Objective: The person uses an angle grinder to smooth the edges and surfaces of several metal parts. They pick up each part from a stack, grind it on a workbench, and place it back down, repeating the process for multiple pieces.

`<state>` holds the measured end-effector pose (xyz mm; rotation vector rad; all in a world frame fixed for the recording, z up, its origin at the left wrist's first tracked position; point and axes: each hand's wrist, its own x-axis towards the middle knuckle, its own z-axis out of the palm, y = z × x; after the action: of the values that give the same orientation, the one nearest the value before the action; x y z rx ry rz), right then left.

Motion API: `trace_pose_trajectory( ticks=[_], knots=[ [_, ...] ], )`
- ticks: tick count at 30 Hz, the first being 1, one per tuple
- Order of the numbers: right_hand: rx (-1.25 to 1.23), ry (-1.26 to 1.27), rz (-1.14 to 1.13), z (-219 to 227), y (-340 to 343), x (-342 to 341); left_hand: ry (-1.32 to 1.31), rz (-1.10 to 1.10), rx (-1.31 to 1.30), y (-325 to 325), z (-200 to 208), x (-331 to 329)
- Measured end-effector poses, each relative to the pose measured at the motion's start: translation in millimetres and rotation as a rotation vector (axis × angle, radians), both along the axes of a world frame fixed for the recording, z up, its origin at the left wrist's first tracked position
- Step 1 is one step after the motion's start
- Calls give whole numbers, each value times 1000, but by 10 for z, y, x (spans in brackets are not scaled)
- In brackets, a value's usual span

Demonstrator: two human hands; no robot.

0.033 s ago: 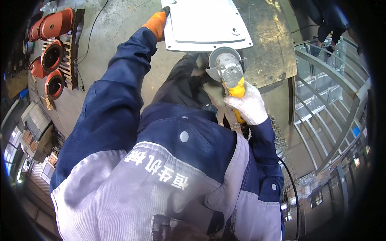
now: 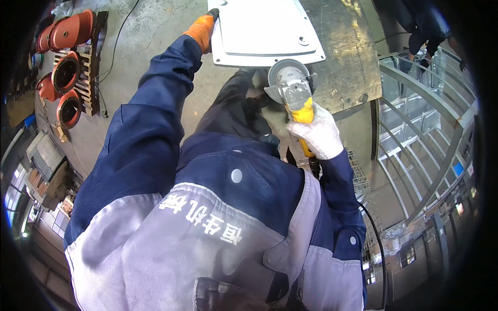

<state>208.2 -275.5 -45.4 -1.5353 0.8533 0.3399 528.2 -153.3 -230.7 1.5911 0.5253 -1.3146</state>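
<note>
A white panel [image 2: 267,26] with a raised middle and small holes along its rim lies at the top of the view, over the near edge of a worn wooden table [image 2: 345,52]. My left hand [image 2: 202,32], in an orange glove with dark fingertips, grips the panel's left edge; its far fingers are hidden. In a white glove, my right hand [image 2: 319,131] is wrapped round the yellow body of an angle grinder [image 2: 296,93]. The grinder's grey disc and guard sit right at the panel's near edge. Whether the disc touches it, I cannot tell.
Orange-red flanged metal parts [image 2: 66,72] rest on wooden pallets to the left. A black cable [image 2: 118,41] runs over the floor there. At right stands a grey metal frame [image 2: 415,135], with another person's hands [image 2: 423,52] near its far end. My legs are below the panel.
My right hand and the grinder have shifted very slightly to the left. My left hand keeps its grip on the panel's edge.
</note>
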Motion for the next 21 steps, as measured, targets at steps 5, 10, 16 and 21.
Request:
trace_pose_trajectory(
  ticks=[5,10,16,21],
  knots=[
    [22,25,-12,-58,37,295,31,33,-79,-31,74,37],
    [266,79,-62,-152,54,643,-63,-16,-63,-48,105,58],
    [252,163,88,-327,152,978,-224,-192,-33,3,-122,178],
    [332,132,92,-379,182,1103,-401,-393,-30,90,-402,340]
  ],
)
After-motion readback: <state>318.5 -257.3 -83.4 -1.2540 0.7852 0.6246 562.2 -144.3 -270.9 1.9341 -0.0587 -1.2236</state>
